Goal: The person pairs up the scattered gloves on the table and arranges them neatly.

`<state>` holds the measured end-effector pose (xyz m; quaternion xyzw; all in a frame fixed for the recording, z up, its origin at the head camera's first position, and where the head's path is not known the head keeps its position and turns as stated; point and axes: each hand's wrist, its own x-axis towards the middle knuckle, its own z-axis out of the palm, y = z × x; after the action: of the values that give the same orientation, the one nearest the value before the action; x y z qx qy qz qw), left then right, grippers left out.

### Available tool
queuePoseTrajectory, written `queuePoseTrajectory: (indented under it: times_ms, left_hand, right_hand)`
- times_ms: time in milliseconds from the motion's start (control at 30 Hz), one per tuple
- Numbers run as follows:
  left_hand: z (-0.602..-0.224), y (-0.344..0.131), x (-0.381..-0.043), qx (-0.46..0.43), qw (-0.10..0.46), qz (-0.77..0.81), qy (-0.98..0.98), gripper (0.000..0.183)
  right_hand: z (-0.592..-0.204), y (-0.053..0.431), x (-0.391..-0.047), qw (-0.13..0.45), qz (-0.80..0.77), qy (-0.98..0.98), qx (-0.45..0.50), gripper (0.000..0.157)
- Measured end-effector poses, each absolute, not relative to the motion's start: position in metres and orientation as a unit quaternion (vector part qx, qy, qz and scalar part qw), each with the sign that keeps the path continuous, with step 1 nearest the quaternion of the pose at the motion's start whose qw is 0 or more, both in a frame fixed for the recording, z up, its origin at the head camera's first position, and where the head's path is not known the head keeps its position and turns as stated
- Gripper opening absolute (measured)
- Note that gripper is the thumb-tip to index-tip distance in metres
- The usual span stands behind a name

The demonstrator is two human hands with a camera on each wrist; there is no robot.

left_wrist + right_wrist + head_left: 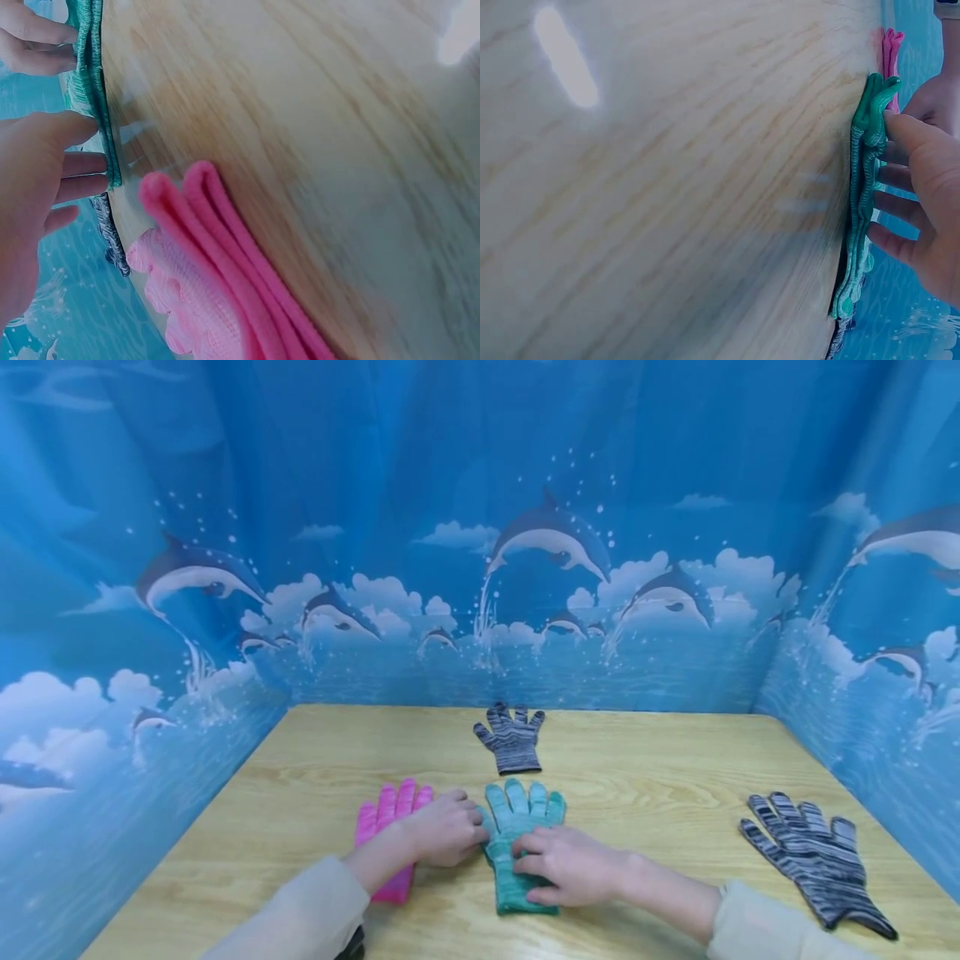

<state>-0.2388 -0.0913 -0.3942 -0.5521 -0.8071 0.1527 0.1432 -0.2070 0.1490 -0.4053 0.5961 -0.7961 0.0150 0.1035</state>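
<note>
A green knitted glove [513,827] lies flat on the table with its fingers pointing away from me. My left hand [450,828] reaches over the pink glove [388,818] to the green glove's thumb side, its fingertips right at the edge. Across the green glove's palm rests my right hand [566,867], fingers loosely bent and spread, thumb near the cuff. In the right wrist view, the green glove [866,165] shows stacked layers, with the fingers of my right hand [922,187] against its upper side. The pink glove [217,277] also appears layered in the left wrist view.
A black-and-grey glove [516,743] lies near the back edge of the wooden table [300,802]. Another black-and-grey glove [817,860] lies at the right. A blue dolphin-print curtain [420,485] encloses the table's back and sides.
</note>
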Motion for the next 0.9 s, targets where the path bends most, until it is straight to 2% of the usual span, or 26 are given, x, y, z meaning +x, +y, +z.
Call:
queuePoseTrajectory:
  times_ms: [333,500,700,800,900]
  left_hand:
    - [-0.394,-0.087,-0.238,-0.547,0.149,0.156,-0.809,0.014]
    - [-0.390,-0.074,-0.235,-0.559,0.168,0.138,-0.800,0.012]
    - [-0.386,-0.044,-0.225,-0.566,0.168,0.139,-0.795,0.017]
    - [-0.387,-0.029,-0.218,-0.544,0.168,0.144,-0.810,0.020]
    - [-0.390,-0.018,-0.214,-0.519,0.166,0.152,-0.825,0.023]
  right_hand:
    - [-0.404,0.151,-0.204,0.087,0.042,-0.809,0.580,0.032]
    - [-0.402,0.164,-0.212,0.146,0.082,-0.816,0.554,0.024]
    - [-0.402,0.186,-0.236,0.215,0.100,-0.848,0.474,0.018]
    - [-0.403,0.193,-0.247,0.213,0.102,-0.868,0.436,0.015]
    - [-0.403,0.194,-0.254,0.186,0.103,-0.891,0.402,0.013]
